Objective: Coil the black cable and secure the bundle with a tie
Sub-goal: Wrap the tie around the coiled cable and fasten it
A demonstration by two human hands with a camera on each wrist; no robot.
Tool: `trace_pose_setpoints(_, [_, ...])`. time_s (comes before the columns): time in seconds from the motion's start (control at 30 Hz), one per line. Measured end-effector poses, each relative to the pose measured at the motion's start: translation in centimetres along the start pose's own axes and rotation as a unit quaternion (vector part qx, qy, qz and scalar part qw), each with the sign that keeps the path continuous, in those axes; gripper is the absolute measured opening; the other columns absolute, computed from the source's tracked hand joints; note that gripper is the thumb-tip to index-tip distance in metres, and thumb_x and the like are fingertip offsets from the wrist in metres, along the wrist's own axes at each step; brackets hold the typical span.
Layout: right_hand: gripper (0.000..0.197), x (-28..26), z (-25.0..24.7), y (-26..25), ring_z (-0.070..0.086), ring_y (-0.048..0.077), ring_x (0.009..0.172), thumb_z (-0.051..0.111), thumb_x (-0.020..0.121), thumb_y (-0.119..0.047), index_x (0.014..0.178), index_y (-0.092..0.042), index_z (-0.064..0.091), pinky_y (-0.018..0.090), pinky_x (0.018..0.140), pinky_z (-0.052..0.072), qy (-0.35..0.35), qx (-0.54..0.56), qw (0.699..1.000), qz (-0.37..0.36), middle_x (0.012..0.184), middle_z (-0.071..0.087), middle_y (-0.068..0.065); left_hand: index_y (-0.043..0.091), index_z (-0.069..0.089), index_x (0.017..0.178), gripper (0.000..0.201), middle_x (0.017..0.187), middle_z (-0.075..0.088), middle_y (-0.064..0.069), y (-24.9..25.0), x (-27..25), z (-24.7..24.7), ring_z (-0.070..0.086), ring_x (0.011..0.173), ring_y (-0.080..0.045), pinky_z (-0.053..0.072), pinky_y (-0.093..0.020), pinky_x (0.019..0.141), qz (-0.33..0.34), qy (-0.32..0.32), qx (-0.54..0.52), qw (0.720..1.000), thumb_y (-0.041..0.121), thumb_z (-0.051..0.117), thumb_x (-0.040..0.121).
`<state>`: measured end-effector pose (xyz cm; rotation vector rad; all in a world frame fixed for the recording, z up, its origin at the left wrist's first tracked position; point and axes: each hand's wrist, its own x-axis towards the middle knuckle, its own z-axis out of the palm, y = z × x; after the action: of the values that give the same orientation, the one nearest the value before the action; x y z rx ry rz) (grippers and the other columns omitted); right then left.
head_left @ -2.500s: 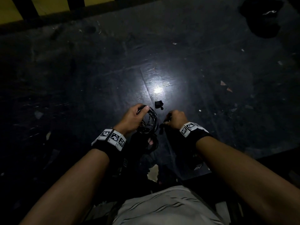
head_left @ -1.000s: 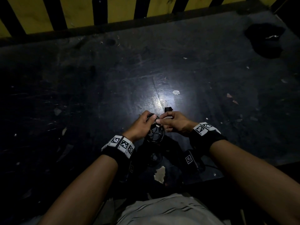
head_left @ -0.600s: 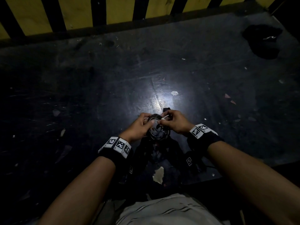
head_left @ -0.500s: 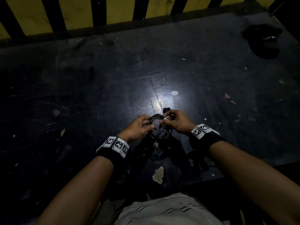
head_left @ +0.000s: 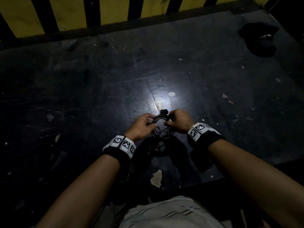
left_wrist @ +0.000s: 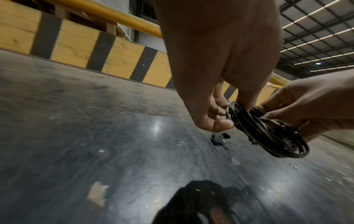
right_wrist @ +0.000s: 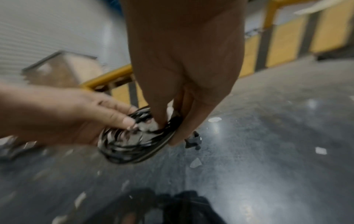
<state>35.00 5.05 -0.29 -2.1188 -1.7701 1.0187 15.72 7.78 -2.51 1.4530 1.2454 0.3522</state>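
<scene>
The black cable [head_left: 160, 129] is wound into a small coil and held just above the dark floor [head_left: 98, 96]. My left hand [head_left: 151, 124] pinches the coil's left side between thumb and fingers; the left wrist view shows the thumb pressed on the strands of the coil [left_wrist: 268, 133]. My right hand [head_left: 167, 122] pinches the opposite side, its fingertips reaching into the loop of the coil [right_wrist: 134, 145]. That view is blurred. A small black piece [head_left: 164, 111] lies on the floor just beyond the hands. No tie shows plainly.
A black cap [head_left: 258, 39] lies on the floor at the far right. A yellow-and-black striped barrier [head_left: 115, 12] runs along the far edge. Scraps of paper dot the floor. My knees and shirt fill the near edge.
My right hand left the floor beside the coil and came up to grip its right side. Both hands now hold the coil, which has turned flatter between them.
</scene>
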Motion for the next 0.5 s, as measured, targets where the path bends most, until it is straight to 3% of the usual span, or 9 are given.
trace_pose_setpoints(0.07, [0.024, -0.1, -0.3, 0.1, 0.060, 0.019, 0.075, 0.075, 0.080, -0.029, 0.099, -0.013, 0.075, 0.022, 0.067, 0.041, 0.014, -0.020, 1.000, 0.000, 0.084, 0.069, 0.006, 0.022, 0.056, 0.105, 0.023, 0.100, 0.068, -0.010, 0.1, 0.6, 0.4, 0.064, 0.074, -0.017, 0.050, -0.026, 0.060, 0.003, -0.006, -0.002, 1.000, 0.012, 0.068, 0.089])
trace_pose_setpoints(0.2, [0.025, 0.2, -1.4, 0.9, 0.068, 0.030, 0.091, 0.075, 0.080, -0.031, 0.100, -0.016, 0.073, 0.026, 0.073, 0.042, 0.033, -0.042, 0.999, 0.007, 0.093, 0.073, 0.011, 0.028, 0.056, 0.107, 0.025, 0.102, 0.070, -0.009, 0.9, 1.6, 0.7, 0.066, 0.081, -0.018, 0.051, -0.027, 0.062, 0.003, -0.034, -0.017, 0.999, 0.019, 0.070, 0.088])
trace_pose_setpoints(0.27, [0.023, 0.2, -2.3, 1.4, 0.069, 0.030, 0.092, 0.076, 0.082, -0.028, 0.100, -0.014, 0.073, 0.027, 0.073, 0.045, 0.036, -0.049, 0.998, 0.009, 0.096, 0.075, 0.012, 0.028, 0.058, 0.110, 0.024, 0.098, 0.070, -0.005, 1.5, 2.3, 0.7, 0.067, 0.084, -0.015, 0.053, -0.028, 0.064, -0.004, -0.053, -0.019, 0.998, 0.025, 0.069, 0.089])
trace_pose_setpoints(0.4, [0.019, 0.1, -4.1, 2.4, 0.070, 0.027, 0.088, 0.076, 0.084, -0.025, 0.098, -0.012, 0.074, 0.028, 0.071, 0.047, 0.042, -0.072, 0.997, -0.001, 0.093, 0.076, 0.010, 0.029, 0.063, 0.097, 0.006, 0.100, 0.072, -0.006, 3.0, 4.1, 1.0, 0.069, 0.083, -0.019, 0.048, -0.027, 0.064, -0.062, -0.095, -0.042, 0.993, 0.033, 0.060, 0.094])
trace_pose_setpoints(0.5, [0.019, 0.2, -4.8, 3.1, 0.069, 0.028, 0.090, 0.075, 0.085, -0.023, 0.099, -0.010, 0.074, 0.032, 0.076, 0.052, 0.047, -0.076, 0.996, -0.004, 0.094, 0.076, 0.010, 0.027, 0.065, 0.087, 0.007, 0.097, 0.075, -0.009, 2.4, 6.7, 1.3, 0.071, 0.079, -0.020, 0.050, -0.022, 0.060, -0.040, -0.036, 0.039, 0.998, 0.027, 0.061, 0.093])
